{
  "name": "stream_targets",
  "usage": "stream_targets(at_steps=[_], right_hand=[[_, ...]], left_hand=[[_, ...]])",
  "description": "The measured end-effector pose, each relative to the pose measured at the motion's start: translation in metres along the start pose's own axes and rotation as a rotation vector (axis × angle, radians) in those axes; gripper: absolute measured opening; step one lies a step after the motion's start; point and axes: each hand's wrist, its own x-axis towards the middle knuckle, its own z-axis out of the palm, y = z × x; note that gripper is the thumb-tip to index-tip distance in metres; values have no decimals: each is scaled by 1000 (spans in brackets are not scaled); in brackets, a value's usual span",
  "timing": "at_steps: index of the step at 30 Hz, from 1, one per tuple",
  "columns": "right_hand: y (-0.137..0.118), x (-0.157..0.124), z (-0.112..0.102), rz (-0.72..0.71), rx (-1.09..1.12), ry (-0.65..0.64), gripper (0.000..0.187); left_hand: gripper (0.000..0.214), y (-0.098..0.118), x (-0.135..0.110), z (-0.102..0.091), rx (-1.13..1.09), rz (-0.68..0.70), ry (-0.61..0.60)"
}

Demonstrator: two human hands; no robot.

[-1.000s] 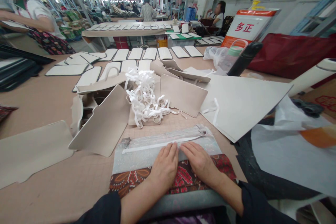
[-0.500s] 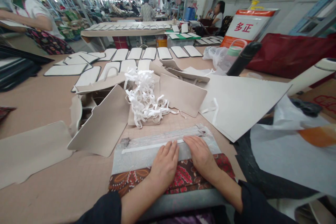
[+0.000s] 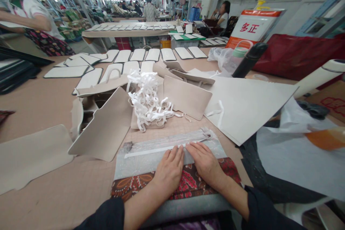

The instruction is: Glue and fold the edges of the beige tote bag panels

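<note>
A fabric piece [image 3: 134, 183] with a brown and red floral print and a pale grey backing lies on the table's near edge. Along its pale section runs a narrow white strip [image 3: 145, 151], and a zipper-like band [image 3: 167, 140] sits just beyond it. My left hand [image 3: 170, 167] rests flat on the piece, fingertips on the strip's right part. Close beside it, my right hand [image 3: 203, 161] also lies flat, its fingers stretched over the strip. Neither hand grips anything. Beyond them is a tangled heap of white tape [image 3: 147, 102].
Beige panels and partly made bags [image 3: 107, 125] stand behind the fabric. Rows of white padded panels [image 3: 152, 54] cover the table's far side. At right are a large pale sheet [image 3: 250, 104], a metal can [image 3: 246, 28], bottles and plastic bags. A co-worker [image 3: 35, 18] stands at left.
My right hand has shifted slightly left, closer to my left hand along the white strip. The fabric piece and the things around it look the same.
</note>
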Motion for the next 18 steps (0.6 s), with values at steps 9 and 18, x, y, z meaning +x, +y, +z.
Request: stream_targets(at_steps=[9,18], right_hand=[[0,-1,1,-5,-16,-10,39],[0,-1,1,-2,-31,22,39]], left_hand=[[43,1,-2,7,-10,21,22],[46,-1,-1,9,-38,-6,-50]])
